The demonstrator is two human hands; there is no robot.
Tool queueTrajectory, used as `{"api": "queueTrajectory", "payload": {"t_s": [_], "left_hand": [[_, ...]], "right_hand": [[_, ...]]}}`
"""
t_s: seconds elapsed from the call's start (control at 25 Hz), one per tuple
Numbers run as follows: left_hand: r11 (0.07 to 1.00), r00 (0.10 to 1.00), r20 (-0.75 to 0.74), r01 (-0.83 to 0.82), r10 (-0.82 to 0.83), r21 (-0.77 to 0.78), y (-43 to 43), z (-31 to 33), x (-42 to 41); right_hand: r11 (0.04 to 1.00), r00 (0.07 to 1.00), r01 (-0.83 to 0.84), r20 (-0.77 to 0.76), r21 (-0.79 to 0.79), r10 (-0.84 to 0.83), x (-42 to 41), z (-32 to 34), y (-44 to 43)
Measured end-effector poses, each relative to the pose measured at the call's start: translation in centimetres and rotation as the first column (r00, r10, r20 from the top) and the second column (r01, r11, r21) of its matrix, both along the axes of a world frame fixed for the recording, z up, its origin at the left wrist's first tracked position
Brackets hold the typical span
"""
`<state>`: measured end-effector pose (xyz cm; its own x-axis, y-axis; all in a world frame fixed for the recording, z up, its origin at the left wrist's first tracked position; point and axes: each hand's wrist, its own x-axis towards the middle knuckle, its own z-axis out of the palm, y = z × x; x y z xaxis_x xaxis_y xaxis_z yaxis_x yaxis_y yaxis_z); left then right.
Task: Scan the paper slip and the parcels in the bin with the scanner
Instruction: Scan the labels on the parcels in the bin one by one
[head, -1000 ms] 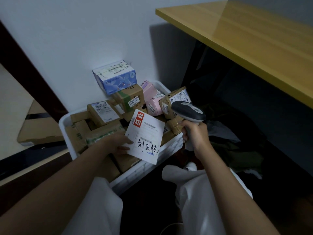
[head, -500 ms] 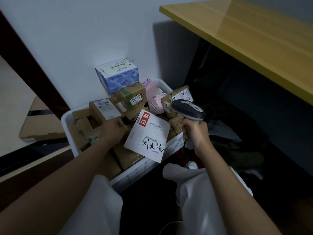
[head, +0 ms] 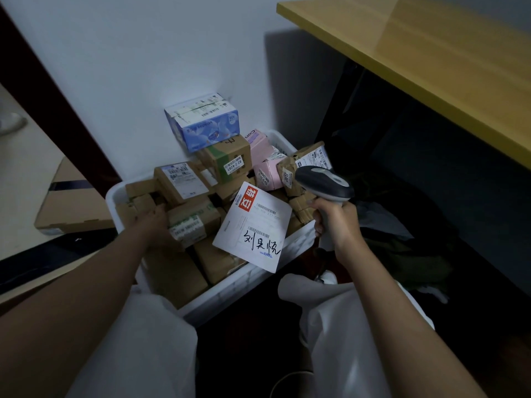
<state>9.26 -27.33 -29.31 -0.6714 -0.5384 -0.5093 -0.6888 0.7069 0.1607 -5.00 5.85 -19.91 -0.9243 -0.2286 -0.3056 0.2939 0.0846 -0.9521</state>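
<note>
- Dim corner by a white wall; white bin [head: 290, 251] w/ parcels [head: 218, 160] heaped above its rim.
- Left hand [head: 155, 222] on a taped parcel [head: 192, 224]; fingers hidden, grip unclear.
- Paper slip [head: 255, 225] lies loose, overhanging bin's near-right edge.
- Right hand [head: 337, 222] wrapped around scanner [head: 323, 182] just right of slip, under yellow table [head: 416, 64].

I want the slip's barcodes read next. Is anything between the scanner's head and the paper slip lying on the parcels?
Nothing visible is. The scanner, held in the right hand, sits just right of the paper slip, which lies face up on the parcels with its barcodes uncovered. The left hand is off to the slip's left, on a brown parcel.
</note>
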Motion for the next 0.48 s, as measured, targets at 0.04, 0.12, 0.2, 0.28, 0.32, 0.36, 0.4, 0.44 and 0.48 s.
{"api": "queueTrajectory", "payload": {"t_s": [0.04,0.12,0.2,0.28,0.32,0.36,0.4,0.44,0.48], "left_hand": [[1.000,1.000,-0.007,0.012,-0.012,-0.014,-0.2,-0.2,0.1],[1.000,0.997,-0.068,0.019,-0.021,-0.024,-0.1,0.2,-0.2],[1.000,0.991,-0.134,0.002,-0.006,-0.030,0.0,0.8,-0.6],[0.998,0.984,-0.176,0.001,-0.014,-0.070,0.0,1.5,-0.6],[0.996,0.981,-0.196,0.001,-0.018,-0.087,0.0,1.8,-0.5],[0.996,0.974,-0.226,-0.010,-0.010,-0.089,0.0,2.0,-0.4],[0.996,0.959,-0.283,-0.028,0.003,-0.085,0.2,2.4,-0.2],[0.996,0.935,-0.354,-0.044,0.014,-0.078,0.5,2.7,-0.1],[0.997,0.905,-0.424,-0.053,0.021,-0.064,0.8,3.2,-0.1]], "right_hand": [[1.000,1.000,0.000,0.006,-0.006,0.000,0.0,0.1,0.0],[1.000,1.000,0.007,0.014,-0.018,-0.006,0.1,0.2,-0.1],[1.000,1.000,0.005,0.007,-0.014,-0.005,0.1,0.3,-0.1],[1.000,1.000,-0.002,0.002,-0.004,0.002,0.1,0.3,-0.1],[1.000,1.000,0.000,0.004,-0.003,0.000,0.1,0.2,-0.1],[1.000,1.000,0.004,0.007,-0.005,-0.004,0.1,0.2,-0.1],[1.000,1.000,0.004,0.009,-0.004,-0.004,0.1,0.2,-0.1],[1.000,1.000,-0.002,0.007,0.000,0.002,0.1,0.2,-0.1],[1.000,1.000,-0.009,0.000,0.006,0.009,0.1,0.2,0.0]]}}
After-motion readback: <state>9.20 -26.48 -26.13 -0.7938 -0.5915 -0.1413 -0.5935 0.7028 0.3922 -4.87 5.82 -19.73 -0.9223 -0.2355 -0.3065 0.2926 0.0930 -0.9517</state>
